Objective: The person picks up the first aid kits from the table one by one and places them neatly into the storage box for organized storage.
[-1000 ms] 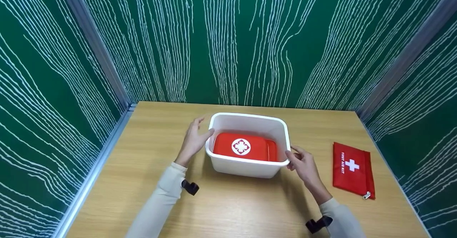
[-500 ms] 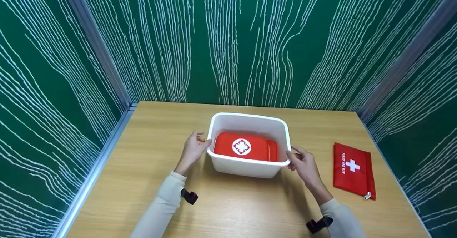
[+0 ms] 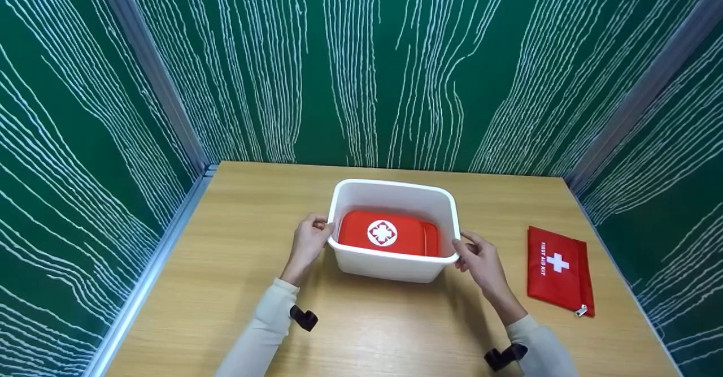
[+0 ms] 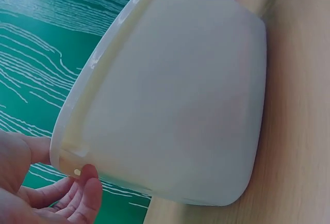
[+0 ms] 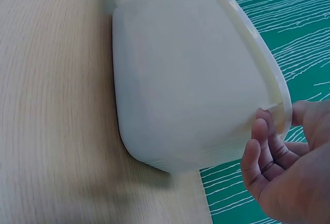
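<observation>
A white plastic bin [image 3: 390, 271] stands on the wooden table, with a red first aid case [image 3: 353, 231] lying inside it, its white cross emblem facing up. My left hand [image 3: 308, 242] pinches the bin's rim on the left side; in the left wrist view the thumb is at the rim and the fingers curl beneath it. On the opposite side my right hand [image 3: 480, 261] grips the rim near the front right corner, and the right wrist view shows its fingers [image 5: 263, 136] curled under the lip. The bin's walls hide the lower part of the case.
To the right of the bin, a flat red first aid pouch [image 3: 556, 269] with a zipper lies on the table [image 3: 384, 332]. Green panels [image 3: 390, 83] with wavy white lines enclose the table at the back and both sides, joined by metal posts.
My left hand has moved down along the bin's left side and closed its fingers on the rim. The right hand, the bin and the pouch have stayed in place.
</observation>
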### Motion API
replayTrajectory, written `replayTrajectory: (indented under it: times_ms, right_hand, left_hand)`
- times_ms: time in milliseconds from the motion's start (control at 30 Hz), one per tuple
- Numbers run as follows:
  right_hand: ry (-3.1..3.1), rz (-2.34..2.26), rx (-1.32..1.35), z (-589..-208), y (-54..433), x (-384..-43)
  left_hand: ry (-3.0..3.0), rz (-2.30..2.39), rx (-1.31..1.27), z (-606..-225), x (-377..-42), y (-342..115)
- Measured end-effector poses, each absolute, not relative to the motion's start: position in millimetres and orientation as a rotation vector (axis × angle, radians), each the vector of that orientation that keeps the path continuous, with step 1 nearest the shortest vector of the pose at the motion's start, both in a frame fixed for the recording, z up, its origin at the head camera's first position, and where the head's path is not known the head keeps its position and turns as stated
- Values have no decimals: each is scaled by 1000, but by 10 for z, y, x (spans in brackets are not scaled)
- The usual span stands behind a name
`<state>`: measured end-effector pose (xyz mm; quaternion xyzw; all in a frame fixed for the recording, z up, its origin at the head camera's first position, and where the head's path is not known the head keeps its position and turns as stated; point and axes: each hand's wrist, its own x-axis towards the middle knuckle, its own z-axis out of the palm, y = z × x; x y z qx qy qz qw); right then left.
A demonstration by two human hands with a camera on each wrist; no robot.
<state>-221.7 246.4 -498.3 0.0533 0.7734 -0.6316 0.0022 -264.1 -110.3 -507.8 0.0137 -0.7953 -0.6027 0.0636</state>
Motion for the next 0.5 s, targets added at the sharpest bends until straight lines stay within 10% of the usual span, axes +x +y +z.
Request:
replayTrajectory:
  times_ms: [500]
  right_hand:
    - [2422,-2011,139,-4929,2469,-2157]
  left_hand:
    - [-2370,-1909,37,-5084,-2637,-1099]
